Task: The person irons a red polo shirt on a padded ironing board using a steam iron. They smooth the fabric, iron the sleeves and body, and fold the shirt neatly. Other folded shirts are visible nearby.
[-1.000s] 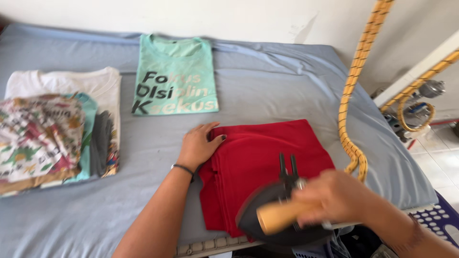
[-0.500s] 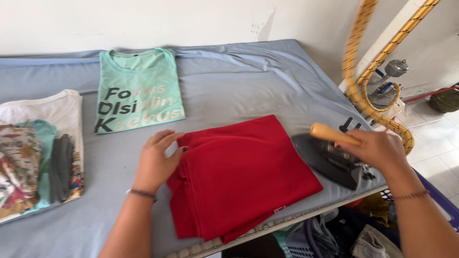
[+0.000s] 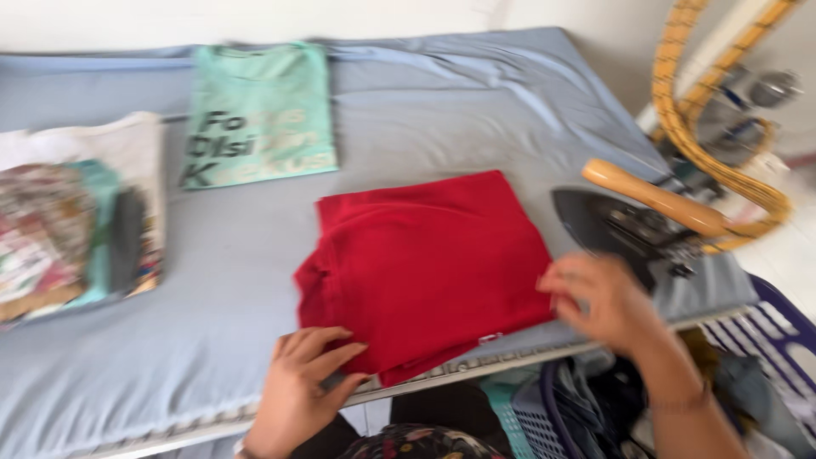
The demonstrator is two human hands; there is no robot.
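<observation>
A folded red garment (image 3: 429, 263) lies near the front edge of the blue-covered ironing table (image 3: 476, 110). My left hand (image 3: 302, 378) rests at the table's front edge, fingers on the red garment's near left corner. My right hand (image 3: 599, 302), blurred, touches the garment's right edge and holds nothing. A black iron with a wooden handle (image 3: 642, 217) sits by itself on the table, just right of the garment.
A folded mint t-shirt with dark lettering (image 3: 259, 115) lies at the back. A stack of folded clothes (image 3: 72, 225) stands at the left. A yellow braided cord (image 3: 710, 136) hangs at the right. A blue laundry basket (image 3: 756, 374) with clothes sits below the table's right corner.
My right hand has let go of the iron, which now rests on the table, and moved to the garment's right edge. My left hand slid from the garment's left side to its near corner.
</observation>
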